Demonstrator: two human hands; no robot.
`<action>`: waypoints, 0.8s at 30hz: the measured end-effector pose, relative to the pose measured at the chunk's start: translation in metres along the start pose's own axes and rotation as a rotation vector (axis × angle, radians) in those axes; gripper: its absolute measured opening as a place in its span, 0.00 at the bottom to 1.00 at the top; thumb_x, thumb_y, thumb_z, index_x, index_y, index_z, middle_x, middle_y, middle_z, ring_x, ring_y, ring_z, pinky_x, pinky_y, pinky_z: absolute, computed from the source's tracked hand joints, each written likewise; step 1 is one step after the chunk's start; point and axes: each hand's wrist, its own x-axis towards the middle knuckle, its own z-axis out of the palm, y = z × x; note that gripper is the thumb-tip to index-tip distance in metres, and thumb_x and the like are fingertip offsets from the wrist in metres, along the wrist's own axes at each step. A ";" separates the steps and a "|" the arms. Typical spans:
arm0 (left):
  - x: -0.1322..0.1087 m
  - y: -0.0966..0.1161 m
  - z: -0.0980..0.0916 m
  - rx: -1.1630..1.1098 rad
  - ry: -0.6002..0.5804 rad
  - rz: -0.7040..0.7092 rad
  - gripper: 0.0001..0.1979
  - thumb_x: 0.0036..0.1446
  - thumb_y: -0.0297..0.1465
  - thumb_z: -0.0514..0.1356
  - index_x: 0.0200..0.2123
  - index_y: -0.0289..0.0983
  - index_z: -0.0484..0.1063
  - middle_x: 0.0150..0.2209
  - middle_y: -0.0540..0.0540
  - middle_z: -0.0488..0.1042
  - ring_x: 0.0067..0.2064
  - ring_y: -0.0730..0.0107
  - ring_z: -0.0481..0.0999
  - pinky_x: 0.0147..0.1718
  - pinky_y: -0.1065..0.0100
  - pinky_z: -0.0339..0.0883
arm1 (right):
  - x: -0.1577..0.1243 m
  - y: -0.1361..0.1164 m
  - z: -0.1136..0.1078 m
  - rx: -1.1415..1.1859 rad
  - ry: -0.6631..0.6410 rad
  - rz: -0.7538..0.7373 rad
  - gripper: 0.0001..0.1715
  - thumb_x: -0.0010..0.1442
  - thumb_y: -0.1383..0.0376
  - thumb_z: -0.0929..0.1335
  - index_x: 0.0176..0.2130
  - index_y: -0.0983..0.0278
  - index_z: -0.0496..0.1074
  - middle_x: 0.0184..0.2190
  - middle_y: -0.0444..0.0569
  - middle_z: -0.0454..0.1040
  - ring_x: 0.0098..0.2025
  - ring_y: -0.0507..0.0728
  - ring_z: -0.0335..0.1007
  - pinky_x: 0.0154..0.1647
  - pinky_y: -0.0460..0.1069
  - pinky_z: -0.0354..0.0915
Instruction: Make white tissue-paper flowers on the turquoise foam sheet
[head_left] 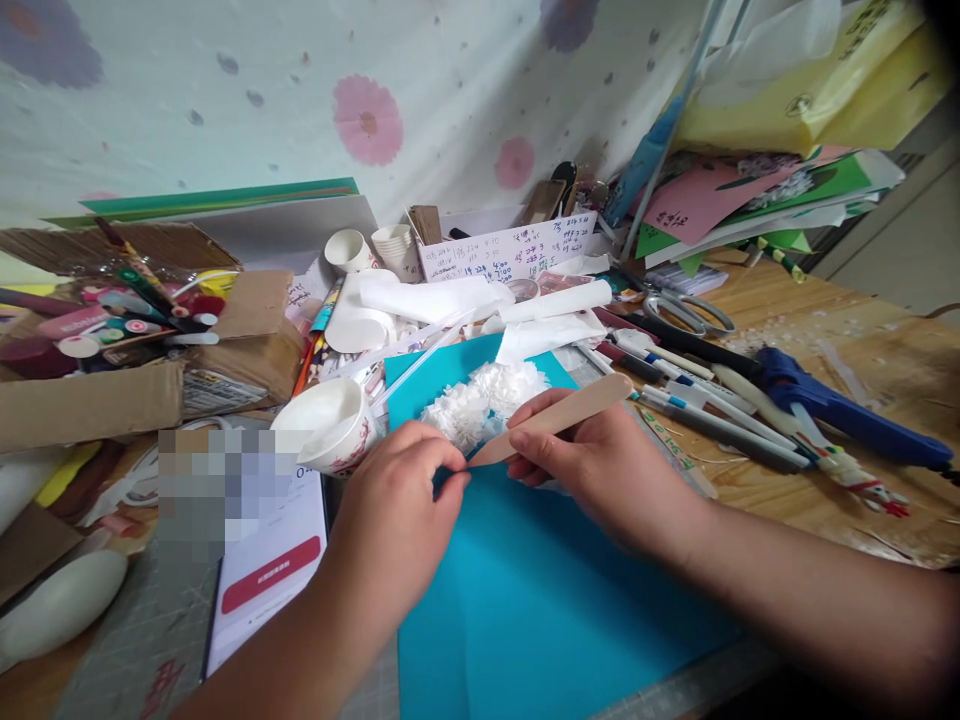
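Observation:
My right hand (pixel 607 465) is closed around a flat wooden craft stick (pixel 574 410), with its narrow pointed end aimed left and down. My left hand (pixel 401 500) pinches its thumb and fingertips together right at that pointed end. Whatever lies between those fingertips is too small to make out. Just beyond both hands, white ruffled paper clumps (pixel 459 412) rest on a bright blue sheet (pixel 540 620). A paper cup (pixel 334 425) with a white inside tilts behind my left hand.
A phone (pixel 274 580) lies left of my left forearm. Pens (pixel 720 430), scissors (pixel 686 312) and a blue glue gun (pixel 840 405) spread over the right side. Cardboard boxes of markers (pixel 247 320) stand left. White rolls (pixel 559 300) and paper cups (pixel 394 245) crowd the back.

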 end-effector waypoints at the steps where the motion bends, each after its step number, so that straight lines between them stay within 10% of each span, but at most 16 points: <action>1: 0.001 0.001 -0.001 -0.006 0.017 -0.004 0.05 0.53 0.25 0.58 0.27 0.38 0.69 0.34 0.49 0.71 0.35 0.66 0.71 0.34 0.64 0.63 | -0.001 -0.002 0.000 0.028 0.003 -0.005 0.03 0.56 0.67 0.67 0.32 0.65 0.69 0.26 0.46 0.73 0.26 0.53 0.73 0.27 0.47 0.69; 24: -0.025 0.044 -0.019 -0.342 -0.047 -0.223 0.07 0.52 0.33 0.56 0.23 0.42 0.67 0.27 0.52 0.75 0.30 0.66 0.75 0.28 0.66 0.67 | -0.048 -0.025 -0.025 0.113 -0.044 -0.120 0.08 0.57 0.62 0.69 0.30 0.65 0.69 0.25 0.44 0.71 0.26 0.51 0.71 0.27 0.45 0.68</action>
